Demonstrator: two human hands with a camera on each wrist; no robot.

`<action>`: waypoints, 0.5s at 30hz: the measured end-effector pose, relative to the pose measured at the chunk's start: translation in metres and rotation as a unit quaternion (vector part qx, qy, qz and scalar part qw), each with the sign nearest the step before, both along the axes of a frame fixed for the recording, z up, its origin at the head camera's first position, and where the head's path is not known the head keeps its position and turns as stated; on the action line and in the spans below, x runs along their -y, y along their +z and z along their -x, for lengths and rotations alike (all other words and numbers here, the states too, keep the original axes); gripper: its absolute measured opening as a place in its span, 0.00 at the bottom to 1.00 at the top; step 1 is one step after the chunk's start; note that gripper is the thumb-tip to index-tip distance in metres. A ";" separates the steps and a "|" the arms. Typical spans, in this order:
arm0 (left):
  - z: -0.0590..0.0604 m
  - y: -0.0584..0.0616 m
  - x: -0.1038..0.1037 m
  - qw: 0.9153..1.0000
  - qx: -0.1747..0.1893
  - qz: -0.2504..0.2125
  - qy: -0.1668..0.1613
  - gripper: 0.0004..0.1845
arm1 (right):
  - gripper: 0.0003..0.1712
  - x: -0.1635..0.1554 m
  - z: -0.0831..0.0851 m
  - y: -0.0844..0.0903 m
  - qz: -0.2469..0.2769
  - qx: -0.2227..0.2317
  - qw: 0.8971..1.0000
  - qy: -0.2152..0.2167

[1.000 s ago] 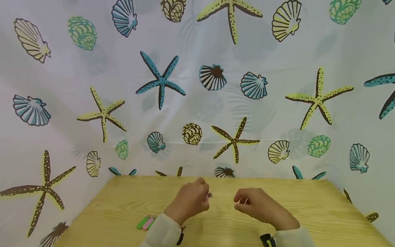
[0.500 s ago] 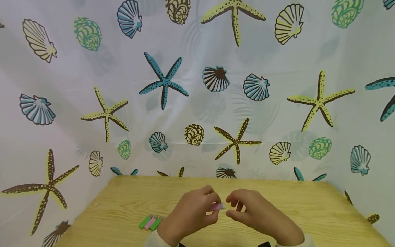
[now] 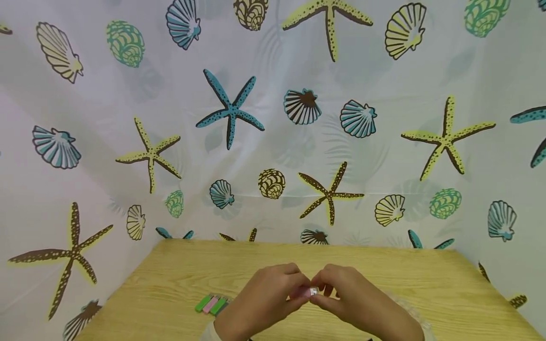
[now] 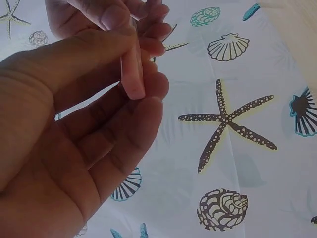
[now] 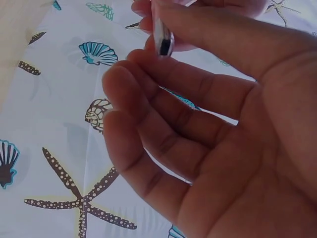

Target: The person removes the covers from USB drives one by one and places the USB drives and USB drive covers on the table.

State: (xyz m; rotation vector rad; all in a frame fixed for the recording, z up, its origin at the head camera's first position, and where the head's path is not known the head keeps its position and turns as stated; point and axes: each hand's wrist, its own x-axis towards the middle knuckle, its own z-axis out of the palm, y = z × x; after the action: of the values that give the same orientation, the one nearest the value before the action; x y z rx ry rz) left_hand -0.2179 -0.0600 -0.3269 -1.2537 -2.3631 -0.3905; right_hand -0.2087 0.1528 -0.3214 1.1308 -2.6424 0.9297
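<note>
Two hands meet over the worktop (image 3: 426, 284), mostly hiding a small pink stick (image 3: 304, 291). My left hand (image 3: 264, 298) fingers pinch it; my right hand (image 3: 358, 300) fingers pinch its metal end (image 5: 163, 42).

I see small pink matt plastic stick (image 3: 304, 291) with shiny metal tip; pale matt wood-grain table (image 3: 448, 289); smooth printed seashell cloth backdrop (image 3: 273, 118).

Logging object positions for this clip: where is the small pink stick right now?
In the head view the pink stick is above the wooden table near its front middle, pinched between the left hand and the right hand, right of the coloured sticks.
</note>
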 end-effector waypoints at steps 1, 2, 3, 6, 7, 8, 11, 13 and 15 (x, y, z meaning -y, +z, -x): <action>-0.001 0.002 0.001 1.000 0.005 -0.004 -0.003 0.07 | 0.09 0.000 -0.001 0.000 -0.001 -0.004 1.000 0.002; -0.003 0.003 0.002 1.000 0.011 -0.009 -0.006 0.08 | 0.10 0.000 -0.002 0.001 -0.003 -0.005 1.000 0.004; -0.004 0.005 0.002 1.000 0.018 -0.013 -0.009 0.08 | 0.10 0.000 -0.003 0.001 -0.003 -0.006 1.000 0.007; -0.008 0.008 0.004 0.999 0.042 -0.026 -0.020 0.09 | 0.10 0.000 -0.006 0.003 -0.002 -0.010 1.000 0.014; -0.009 0.009 0.005 0.998 0.050 -0.030 -0.025 0.09 | 0.11 0.000 -0.007 0.003 0.000 -0.007 1.000 0.018; -0.010 0.010 0.006 0.997 0.058 -0.034 -0.030 0.09 | 0.11 0.000 -0.009 0.004 0.000 -0.002 1.000 0.021; -0.013 0.012 0.008 0.995 0.079 -0.044 -0.052 0.09 | 0.11 0.001 -0.011 0.005 0.001 0.016 0.999 0.031; -0.014 0.013 0.009 0.993 0.088 -0.047 -0.063 0.09 | 0.12 0.002 -0.012 0.006 -0.002 0.028 0.999 0.036; -0.015 0.013 0.010 0.992 0.096 -0.048 -0.068 0.09 | 0.11 0.002 -0.013 0.007 -0.003 0.026 0.999 0.040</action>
State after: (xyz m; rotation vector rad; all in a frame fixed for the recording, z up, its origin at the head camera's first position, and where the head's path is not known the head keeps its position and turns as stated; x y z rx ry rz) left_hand -0.2032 -0.0698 -0.3134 -1.3900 -2.3889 -0.6881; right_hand -0.1960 0.1510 -0.3147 1.2394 -2.6591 0.9793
